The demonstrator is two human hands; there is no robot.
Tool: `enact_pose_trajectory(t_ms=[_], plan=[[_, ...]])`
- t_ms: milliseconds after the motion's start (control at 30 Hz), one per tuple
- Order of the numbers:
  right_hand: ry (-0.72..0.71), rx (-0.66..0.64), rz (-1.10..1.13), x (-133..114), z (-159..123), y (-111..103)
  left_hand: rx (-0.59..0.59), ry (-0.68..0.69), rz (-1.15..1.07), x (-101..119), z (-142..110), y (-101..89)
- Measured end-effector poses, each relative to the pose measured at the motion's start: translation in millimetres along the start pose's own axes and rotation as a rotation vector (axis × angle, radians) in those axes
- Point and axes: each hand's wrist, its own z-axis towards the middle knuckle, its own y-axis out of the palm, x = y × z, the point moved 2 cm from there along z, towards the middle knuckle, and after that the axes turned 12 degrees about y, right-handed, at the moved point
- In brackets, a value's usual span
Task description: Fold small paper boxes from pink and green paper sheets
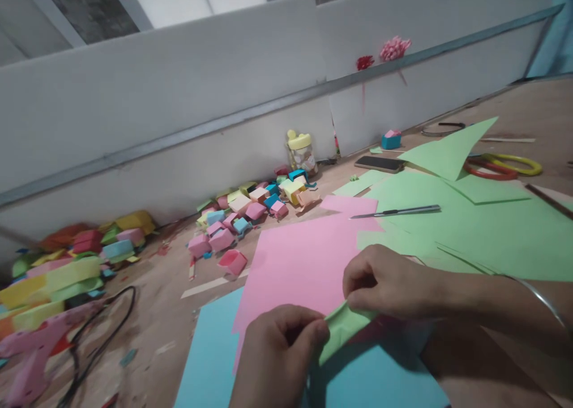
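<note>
A small piece of light green paper (344,330), creased on its surface, is stretched between my two hands. My left hand (284,351) pinches its left end between thumb and fingers. At its upper right end, my right hand (380,282) grips it with curled fingers. Beneath the hands lie a pink paper sheet (290,258) and a blue paper sheet (376,375). A thin craft knife (396,211) rests beyond my right hand, across pink and green sheets. The lower edge of the green piece is partly hidden by my left hand.
Small folded paper boxes (255,209) are heaped at the wall, near a yellow-lidded jar (302,148). A pink glue gun (33,348) with a black cord lies left. Green paper sheets (412,187), scissors (505,164) and a phone (379,163) lie to the right.
</note>
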Motion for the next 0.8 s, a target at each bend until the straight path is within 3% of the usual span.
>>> enact_pose_trajectory(t_ms=[67,233,400,533,667,733,800], plan=[[0.033,0.024,-0.035,4.5,3.6,5.8,-0.029,-0.014,0.084,-5.4,3.0,4.8],[-0.195,0.287,-0.364,8.7,2.4,15.1,-0.015,0.030,0.234,-3.8,4.7,8.4],[-0.341,0.365,-0.508,15.1,3.2,19.6,-0.006,0.083,0.490,-0.8,2.3,7.3],[-0.367,0.409,-0.599,19.0,6.0,24.0,-0.070,0.353,0.762,-3.2,-6.3,14.1],[-0.473,0.588,-0.801,17.9,5.3,27.6,-0.147,0.716,1.151,-9.6,-21.8,24.7],[-0.595,0.605,-0.852,16.1,4.0,30.5,-0.179,0.780,1.245,-15.3,-25.8,27.6],[-0.713,0.534,-0.906,14.5,2.3,35.0,-0.215,0.754,1.225,-20.3,-26.0,28.1]])
